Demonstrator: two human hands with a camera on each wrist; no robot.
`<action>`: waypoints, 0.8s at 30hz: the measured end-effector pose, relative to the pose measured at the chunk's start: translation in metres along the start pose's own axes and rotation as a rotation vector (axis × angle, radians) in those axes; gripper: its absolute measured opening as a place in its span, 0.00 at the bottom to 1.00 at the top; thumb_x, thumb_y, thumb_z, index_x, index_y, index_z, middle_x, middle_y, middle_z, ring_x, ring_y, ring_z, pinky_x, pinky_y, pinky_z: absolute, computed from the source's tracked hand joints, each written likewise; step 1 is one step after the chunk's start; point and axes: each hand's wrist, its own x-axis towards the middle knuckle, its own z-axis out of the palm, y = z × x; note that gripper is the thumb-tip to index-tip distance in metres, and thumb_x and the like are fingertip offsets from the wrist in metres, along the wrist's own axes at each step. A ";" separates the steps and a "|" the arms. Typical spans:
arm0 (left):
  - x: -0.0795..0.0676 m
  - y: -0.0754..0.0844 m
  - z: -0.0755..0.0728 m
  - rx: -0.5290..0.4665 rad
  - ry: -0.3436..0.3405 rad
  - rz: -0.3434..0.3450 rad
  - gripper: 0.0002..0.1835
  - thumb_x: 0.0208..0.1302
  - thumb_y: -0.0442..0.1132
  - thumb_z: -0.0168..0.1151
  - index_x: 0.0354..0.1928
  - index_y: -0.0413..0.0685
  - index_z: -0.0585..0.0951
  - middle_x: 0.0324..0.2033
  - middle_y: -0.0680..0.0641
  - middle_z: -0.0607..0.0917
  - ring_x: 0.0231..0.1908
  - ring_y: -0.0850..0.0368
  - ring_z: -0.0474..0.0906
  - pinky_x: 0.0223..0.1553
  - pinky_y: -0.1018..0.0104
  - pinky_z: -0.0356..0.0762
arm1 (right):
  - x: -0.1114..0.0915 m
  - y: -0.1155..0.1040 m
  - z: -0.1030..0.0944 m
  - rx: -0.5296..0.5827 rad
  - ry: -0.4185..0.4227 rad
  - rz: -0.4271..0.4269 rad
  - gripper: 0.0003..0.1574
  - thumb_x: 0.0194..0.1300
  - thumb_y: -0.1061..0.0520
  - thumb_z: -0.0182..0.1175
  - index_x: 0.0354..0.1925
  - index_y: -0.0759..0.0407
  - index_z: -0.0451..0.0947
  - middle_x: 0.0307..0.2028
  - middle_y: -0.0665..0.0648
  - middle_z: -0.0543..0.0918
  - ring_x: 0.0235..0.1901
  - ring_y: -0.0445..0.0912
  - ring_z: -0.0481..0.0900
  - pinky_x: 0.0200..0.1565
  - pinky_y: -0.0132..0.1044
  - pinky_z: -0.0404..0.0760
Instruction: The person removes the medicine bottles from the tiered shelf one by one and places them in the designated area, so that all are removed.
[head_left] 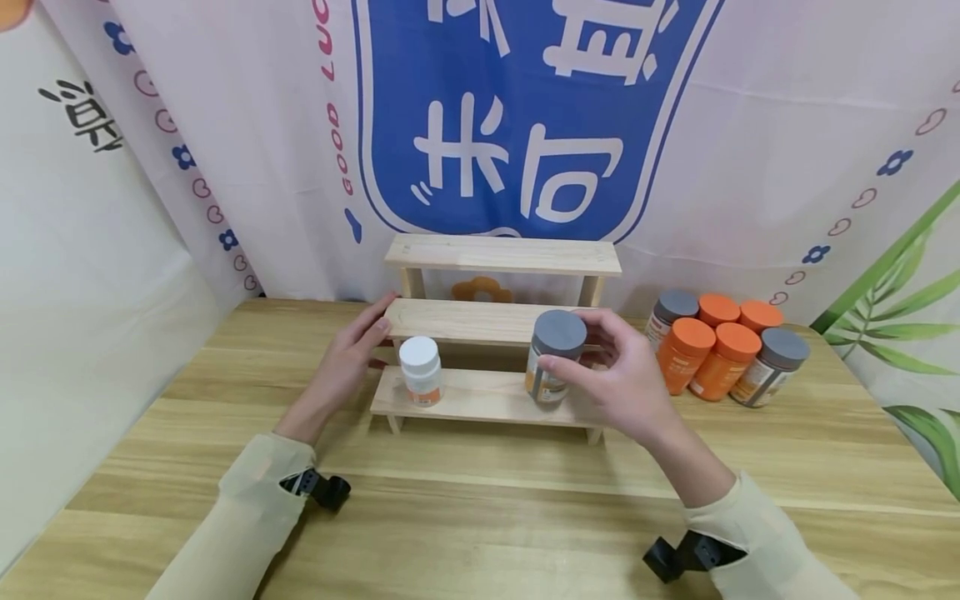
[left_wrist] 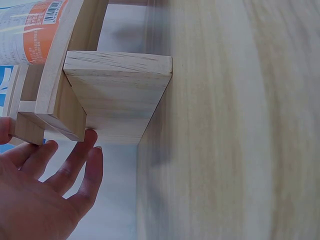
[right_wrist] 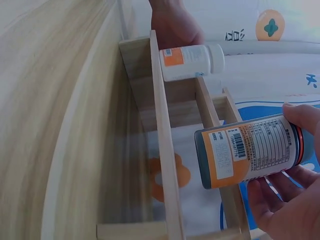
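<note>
My right hand (head_left: 626, 375) holds a grey-lidded bottle (head_left: 557, 354) upright by its sides, near the lid. In the right wrist view, a gap shows between the bottle's base (right_wrist: 204, 160) and the lowest board of the wooden tiered rack (head_left: 487, 396). At the rack's left end, my left hand (head_left: 341, 371) touches the middle board, its fingers spread and slightly bent. The left wrist view has these fingers (left_wrist: 75, 165) against the board ends. A small white bottle (head_left: 422, 375) with an orange label stands on the left of the lowest board.
Right of the rack, several orange bottles (head_left: 720, 358) and two grey-lidded bottles (head_left: 772, 367) stand close together on the wooden table (head_left: 465, 517). A printed curtain (head_left: 270, 167) hangs directly behind the rack. The top board (head_left: 502, 252) is highest and farthest back.
</note>
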 end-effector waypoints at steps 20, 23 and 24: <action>0.000 0.001 -0.001 0.006 -0.004 0.006 0.31 0.87 0.49 0.43 0.85 0.54 0.56 0.82 0.39 0.61 0.63 0.35 0.75 0.48 0.62 0.81 | -0.013 0.006 -0.044 -0.100 0.092 -0.028 0.31 0.67 0.55 0.75 0.64 0.61 0.76 0.54 0.54 0.83 0.50 0.38 0.84 0.51 0.22 0.83; -0.001 0.001 -0.001 0.013 -0.005 0.006 0.31 0.87 0.50 0.43 0.85 0.56 0.57 0.83 0.39 0.60 0.64 0.34 0.75 0.49 0.60 0.81 | -0.015 0.008 -0.051 -0.109 0.094 -0.018 0.31 0.68 0.55 0.74 0.65 0.60 0.76 0.55 0.53 0.82 0.51 0.37 0.84 0.52 0.20 0.82; -0.001 0.002 -0.001 0.014 -0.006 0.006 0.31 0.87 0.50 0.43 0.85 0.56 0.57 0.83 0.39 0.60 0.64 0.34 0.75 0.49 0.60 0.81 | -0.016 0.009 -0.053 -0.117 0.097 -0.011 0.32 0.68 0.54 0.74 0.65 0.60 0.76 0.55 0.52 0.82 0.51 0.37 0.83 0.52 0.20 0.81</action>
